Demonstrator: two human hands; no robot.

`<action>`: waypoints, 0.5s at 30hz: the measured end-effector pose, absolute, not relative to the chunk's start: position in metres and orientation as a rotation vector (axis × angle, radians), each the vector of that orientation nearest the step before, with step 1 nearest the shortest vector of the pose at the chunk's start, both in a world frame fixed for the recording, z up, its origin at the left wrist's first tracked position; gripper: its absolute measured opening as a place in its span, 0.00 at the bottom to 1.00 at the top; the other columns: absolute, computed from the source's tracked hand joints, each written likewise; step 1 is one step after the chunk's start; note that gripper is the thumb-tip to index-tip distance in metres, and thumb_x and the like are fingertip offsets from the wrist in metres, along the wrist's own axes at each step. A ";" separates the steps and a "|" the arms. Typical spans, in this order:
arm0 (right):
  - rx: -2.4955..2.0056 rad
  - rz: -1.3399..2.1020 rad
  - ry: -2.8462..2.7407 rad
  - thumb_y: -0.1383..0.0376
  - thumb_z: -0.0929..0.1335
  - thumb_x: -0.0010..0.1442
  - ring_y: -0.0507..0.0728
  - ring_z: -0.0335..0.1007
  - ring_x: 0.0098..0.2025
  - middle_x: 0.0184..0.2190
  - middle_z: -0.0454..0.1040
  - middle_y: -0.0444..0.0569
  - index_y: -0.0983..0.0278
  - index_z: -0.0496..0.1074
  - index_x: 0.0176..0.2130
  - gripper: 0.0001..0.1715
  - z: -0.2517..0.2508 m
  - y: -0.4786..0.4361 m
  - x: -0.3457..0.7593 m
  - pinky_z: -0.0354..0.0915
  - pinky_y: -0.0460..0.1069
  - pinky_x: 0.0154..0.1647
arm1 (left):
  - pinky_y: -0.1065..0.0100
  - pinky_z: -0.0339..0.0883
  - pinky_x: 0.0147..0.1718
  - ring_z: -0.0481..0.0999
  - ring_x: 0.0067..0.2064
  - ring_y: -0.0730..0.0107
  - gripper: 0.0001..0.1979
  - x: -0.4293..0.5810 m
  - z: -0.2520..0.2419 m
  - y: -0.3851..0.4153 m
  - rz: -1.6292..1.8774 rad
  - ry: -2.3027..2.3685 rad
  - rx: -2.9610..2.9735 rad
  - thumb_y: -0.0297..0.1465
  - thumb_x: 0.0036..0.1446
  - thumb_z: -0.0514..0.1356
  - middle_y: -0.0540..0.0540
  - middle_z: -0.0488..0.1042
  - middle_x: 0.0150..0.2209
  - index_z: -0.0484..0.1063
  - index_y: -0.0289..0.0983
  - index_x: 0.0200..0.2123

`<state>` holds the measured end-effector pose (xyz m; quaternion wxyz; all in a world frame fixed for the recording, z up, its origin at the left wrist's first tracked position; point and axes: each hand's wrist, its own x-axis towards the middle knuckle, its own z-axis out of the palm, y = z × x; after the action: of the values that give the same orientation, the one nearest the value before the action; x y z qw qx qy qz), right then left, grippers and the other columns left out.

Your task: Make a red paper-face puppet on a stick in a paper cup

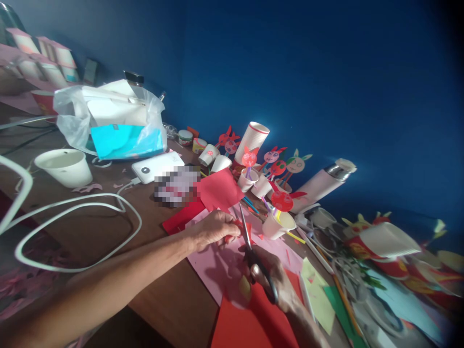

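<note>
My left hand (213, 229) pinches a small piece of red paper (234, 231) at its fingertips, above a sheet of pink paper (213, 261). My right hand (270, 275) is shut on a pair of black-handled scissors (255, 263), with the steel blades (244, 227) pointing up towards the red piece. The blade tips are very close to that piece. A red paper sheet (253, 314) lies under my right hand, overlapping the pink sheet. Another red sheet (221, 189) lies beyond the pink one.
Paper cups and paper-craft animal faces on sticks (275, 162) stand along the blue wall. A white power bank (157, 166), a white cable (72, 232), a white bowl (65, 166), a plastic bag (108, 116) and a thermos (322, 186) share the wooden table (174, 304).
</note>
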<state>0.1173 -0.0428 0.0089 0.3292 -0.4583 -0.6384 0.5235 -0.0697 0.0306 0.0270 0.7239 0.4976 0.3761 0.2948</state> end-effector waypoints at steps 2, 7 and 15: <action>-1.193 1.396 -1.647 0.43 0.67 0.50 0.51 0.58 0.24 0.24 0.65 0.44 0.63 0.68 0.37 0.27 0.009 -0.043 0.118 0.59 0.45 0.24 | 0.77 0.53 0.11 0.59 0.12 0.81 0.07 -0.070 0.027 0.031 0.639 0.823 1.100 0.27 0.42 0.57 0.55 0.64 0.11 0.64 0.34 0.16; -1.196 1.413 -1.643 0.45 0.67 0.51 0.50 0.58 0.24 0.25 0.65 0.44 0.64 0.68 0.39 0.27 0.007 -0.044 0.120 0.59 0.45 0.23 | 0.77 0.52 0.11 0.58 0.12 0.82 0.05 -0.072 0.026 0.032 0.614 0.819 1.110 0.27 0.42 0.58 0.55 0.64 0.12 0.66 0.33 0.18; -1.246 1.381 -1.712 0.46 0.67 0.52 0.52 0.60 0.28 0.28 0.66 0.46 0.64 0.67 0.41 0.28 0.003 -0.043 0.122 0.59 0.47 0.28 | 0.77 0.52 0.12 0.58 0.13 0.81 0.05 -0.076 0.028 0.035 0.550 0.797 1.164 0.26 0.43 0.58 0.55 0.64 0.11 0.69 0.33 0.19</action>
<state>0.1223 -0.0434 0.0034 0.3021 -0.4699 -0.6455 0.5208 -0.0761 0.0349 0.0282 0.7267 0.5281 0.3617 0.2496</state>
